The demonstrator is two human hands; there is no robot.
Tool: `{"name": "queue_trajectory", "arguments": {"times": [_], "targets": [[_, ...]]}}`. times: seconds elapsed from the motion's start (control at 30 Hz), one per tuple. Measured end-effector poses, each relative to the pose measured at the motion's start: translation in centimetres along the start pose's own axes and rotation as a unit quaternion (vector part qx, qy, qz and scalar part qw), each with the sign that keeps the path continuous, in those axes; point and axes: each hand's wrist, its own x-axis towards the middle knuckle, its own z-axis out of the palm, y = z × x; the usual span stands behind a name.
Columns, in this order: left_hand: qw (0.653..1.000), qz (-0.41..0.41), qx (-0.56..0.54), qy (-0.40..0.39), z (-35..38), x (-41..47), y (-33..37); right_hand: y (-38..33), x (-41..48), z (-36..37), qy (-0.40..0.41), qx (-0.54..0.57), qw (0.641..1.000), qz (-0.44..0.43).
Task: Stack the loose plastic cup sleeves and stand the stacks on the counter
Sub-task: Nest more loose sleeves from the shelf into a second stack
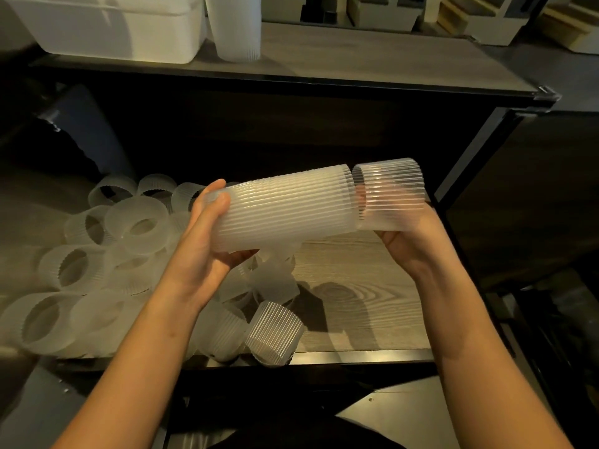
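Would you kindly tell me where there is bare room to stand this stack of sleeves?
The counter is bare from the standing stack rightwards to its corner; the white bin fills its left end. On the lower shelf, bare wood lies between the loose sleeves and the right frame post; its left and middle are crowded.

left forearm bare | right forearm bare | 2 arms (dark garment below, unclear)
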Motion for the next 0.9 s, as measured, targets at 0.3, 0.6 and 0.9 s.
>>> {"name": "queue_trajectory", "arguments": {"times": [0.3, 0.6, 0.9], "targets": [[1.000, 0.003, 0.020, 0.002, 0.0, 0.3, 0.0, 0.8, 1.8, -0.7, -0.069, -0.039, 0.994, 0.068], [1.000, 0.005, 0.026, 0.008, 0.9, 0.7, -0.2, 1.2, 2.0, -1.3, -0.064, -0.124, 0.990, 0.031], [0.999, 0.008, 0.022, 0.024, 1.4, 1.0, -0.4, 2.4, 1.8, 1.2, -0.090, -0.150, 0.985, 0.004]]}}
